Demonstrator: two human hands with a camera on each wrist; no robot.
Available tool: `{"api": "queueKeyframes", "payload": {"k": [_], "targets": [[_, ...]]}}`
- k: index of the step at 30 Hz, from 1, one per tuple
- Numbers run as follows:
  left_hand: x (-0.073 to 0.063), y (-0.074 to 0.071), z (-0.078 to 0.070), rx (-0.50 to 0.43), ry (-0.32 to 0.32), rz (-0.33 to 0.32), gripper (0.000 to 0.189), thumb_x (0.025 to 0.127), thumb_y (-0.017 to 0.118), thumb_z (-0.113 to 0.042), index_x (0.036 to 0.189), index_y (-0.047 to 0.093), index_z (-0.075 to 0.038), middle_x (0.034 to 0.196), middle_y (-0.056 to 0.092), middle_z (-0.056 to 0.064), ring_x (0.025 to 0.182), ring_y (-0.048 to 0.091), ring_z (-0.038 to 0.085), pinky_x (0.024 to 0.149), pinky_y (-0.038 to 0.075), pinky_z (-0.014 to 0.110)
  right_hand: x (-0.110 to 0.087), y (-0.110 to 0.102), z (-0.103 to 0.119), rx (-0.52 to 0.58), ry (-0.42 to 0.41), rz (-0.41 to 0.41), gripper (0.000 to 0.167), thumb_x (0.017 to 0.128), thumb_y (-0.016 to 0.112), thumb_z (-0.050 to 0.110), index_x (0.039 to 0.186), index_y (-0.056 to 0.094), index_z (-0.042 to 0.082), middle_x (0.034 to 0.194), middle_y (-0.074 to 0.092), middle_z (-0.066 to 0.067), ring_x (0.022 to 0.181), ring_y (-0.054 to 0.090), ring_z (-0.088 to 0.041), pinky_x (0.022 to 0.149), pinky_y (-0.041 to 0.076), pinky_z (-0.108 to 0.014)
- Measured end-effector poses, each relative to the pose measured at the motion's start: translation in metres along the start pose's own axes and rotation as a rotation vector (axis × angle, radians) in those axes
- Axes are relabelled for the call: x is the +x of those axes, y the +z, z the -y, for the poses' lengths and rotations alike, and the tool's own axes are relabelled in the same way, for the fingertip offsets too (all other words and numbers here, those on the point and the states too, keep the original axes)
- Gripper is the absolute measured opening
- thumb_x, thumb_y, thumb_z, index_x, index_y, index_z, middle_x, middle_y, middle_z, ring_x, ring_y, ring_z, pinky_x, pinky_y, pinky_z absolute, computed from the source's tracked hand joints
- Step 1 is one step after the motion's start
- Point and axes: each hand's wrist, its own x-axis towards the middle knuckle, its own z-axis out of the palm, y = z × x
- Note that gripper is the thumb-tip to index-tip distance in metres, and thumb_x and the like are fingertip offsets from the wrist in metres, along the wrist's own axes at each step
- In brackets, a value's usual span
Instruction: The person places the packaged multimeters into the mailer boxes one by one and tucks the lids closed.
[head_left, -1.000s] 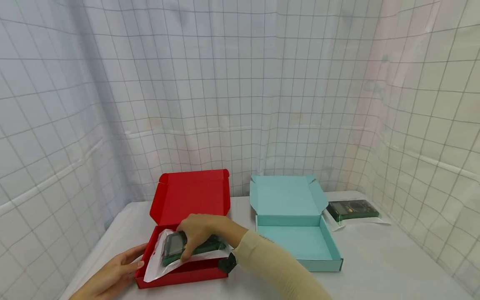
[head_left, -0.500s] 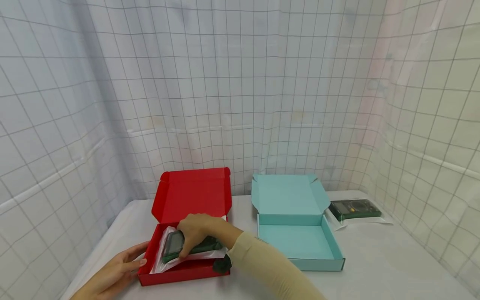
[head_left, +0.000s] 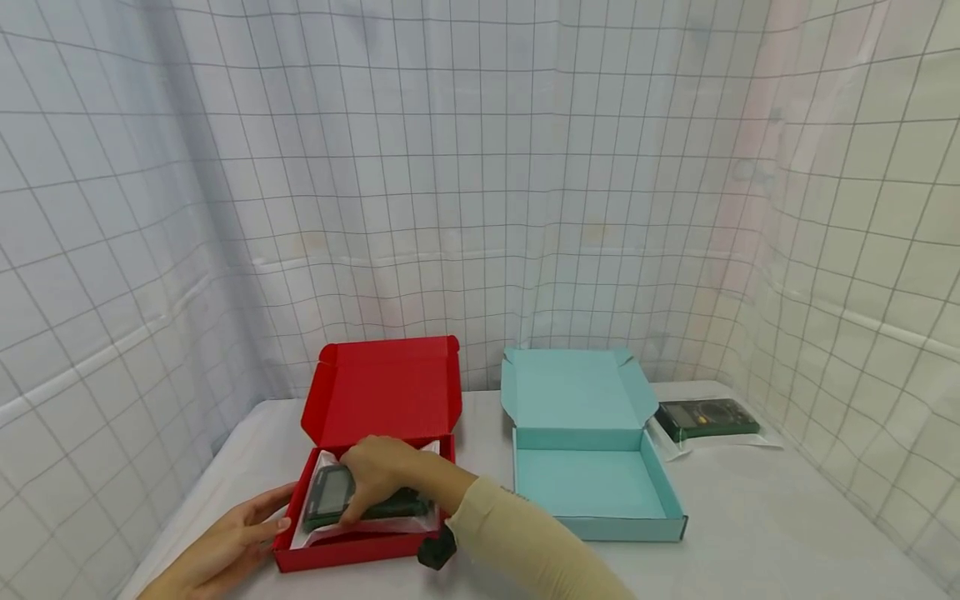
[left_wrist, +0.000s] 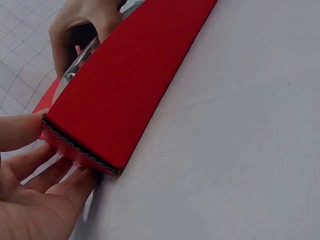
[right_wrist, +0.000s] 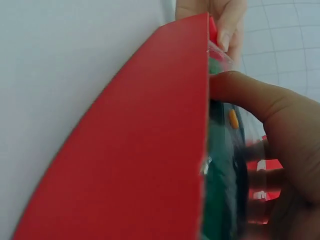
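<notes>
An open red cardboard box stands on the left of the table, its lid tilted back. Inside it lies a dark green multimeter in a clear plastic bag, partly covered by my right hand. That hand grips the meter from above, thumb on the near side and fingers on the far side, as the right wrist view shows. My left hand holds the box's left end. In the left wrist view its thumb lies at the top corner of the red box, with the fingers against the end wall.
An open light blue box with nothing in it stands right of the red one. Behind it to the right lies another bagged multimeter. A gridded white curtain encloses the table at the back and sides.
My right hand has brought the bagged multimeter down and left into the red box. The bag's near corner hung over the front wall before and now lies inside. My left hand stays at the box.
</notes>
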Motion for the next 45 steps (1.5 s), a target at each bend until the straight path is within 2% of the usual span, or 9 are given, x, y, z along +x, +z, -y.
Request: {"api": "queueKeyframes", "payload": {"k": [4,9,13,18,24,28,35,38,45], "targets": [[-0.002,0.000,-0.001,0.014,0.007,-0.005,0.073,0.110,0.047,-0.013,0.161,-0.001,0.008,0.164,0.003,0.028,0.124,0.048,0.016,0.109,0.046,0.042,0.000,0.006,-0.002,0.039,-0.007,0.018,0.046,0.081,0.085,0.049,0.115,0.067,0.024,0.090,0.059,0.018,0.081,0.054,0.000,0.063,0.046,-0.015],[-0.001,0.004,-0.002,0.047,-0.005,-0.038,0.077,0.110,0.049,-0.017,0.161,-0.004,0.007,0.165,-0.004,0.032,0.128,0.042,0.023,0.109,0.045,0.047,-0.002,0.010,-0.014,0.061,0.005,0.039,0.059,0.082,0.085,0.049,0.130,0.066,0.023,0.100,0.060,0.018,0.088,0.052,0.000,0.067,0.047,-0.016],[0.000,0.007,-0.002,0.052,-0.015,-0.077,0.079,0.109,0.051,-0.018,0.161,-0.004,0.006,0.164,-0.001,0.031,0.128,0.042,0.026,0.109,0.046,0.048,-0.005,0.011,-0.022,0.036,-0.020,0.051,0.065,0.081,0.085,0.052,0.135,0.065,0.022,0.103,0.061,0.018,0.089,0.053,0.001,0.069,0.047,-0.015],[-0.001,0.006,0.000,0.045,-0.024,-0.098,0.083,0.108,0.053,-0.019,0.160,-0.008,0.006,0.165,-0.002,0.031,0.126,0.045,0.023,0.108,0.045,0.048,-0.010,0.009,-0.029,0.038,-0.080,0.061,0.079,0.084,0.083,0.052,0.149,0.056,0.018,0.124,0.062,0.016,0.103,0.053,0.003,0.086,0.046,-0.013],[-0.001,0.006,-0.001,0.071,-0.029,-0.108,0.085,0.108,0.054,-0.020,0.160,-0.009,0.007,0.164,-0.001,0.034,0.126,0.045,0.026,0.107,0.046,0.049,-0.020,0.004,-0.037,0.130,-0.122,0.072,0.074,0.088,0.081,0.047,0.151,0.055,0.017,0.137,0.059,0.016,0.117,0.051,0.002,0.097,0.046,-0.017],[0.001,0.009,-0.003,0.084,-0.037,-0.151,0.086,0.107,0.058,-0.022,0.161,-0.003,0.005,0.164,0.007,0.031,0.126,0.047,0.027,0.106,0.047,0.050,-0.026,-0.001,-0.039,0.166,-0.127,0.047,0.070,0.089,0.081,0.044,0.149,0.057,0.018,0.139,0.058,0.015,0.122,0.050,0.002,0.099,0.046,-0.019],[-0.002,0.002,-0.005,0.127,-0.026,-0.109,0.081,0.108,0.055,-0.020,0.158,0.001,0.012,0.158,0.024,0.030,0.121,0.052,0.023,0.105,0.049,0.049,-0.036,-0.008,-0.049,0.223,-0.169,-0.016,0.063,0.091,0.079,0.041,0.145,0.061,0.013,0.140,0.059,0.010,0.123,0.050,-0.001,0.097,0.047,-0.019],[-0.003,0.000,-0.011,0.159,-0.037,-0.159,0.080,0.106,0.058,-0.022,0.158,0.007,0.012,0.156,0.031,0.029,0.120,0.054,0.024,0.103,0.051,0.049,-0.042,-0.013,-0.056,0.241,-0.157,-0.067,0.061,0.091,0.079,0.040,0.143,0.063,0.012,0.138,0.062,0.008,0.118,0.053,-0.002,0.092,0.048,-0.017],[0.003,-0.008,-0.038,0.211,0.069,-0.243,0.069,0.109,0.053,-0.029,0.157,0.023,0.012,0.154,0.042,0.021,0.127,0.055,0.024,0.105,0.050,0.046,-0.054,-0.028,-0.077,0.309,-0.125,-0.192,0.053,0.095,0.075,0.035,0.140,0.064,0.009,0.130,0.067,0.001,0.111,0.062,-0.007,0.088,0.052,-0.018]]}}
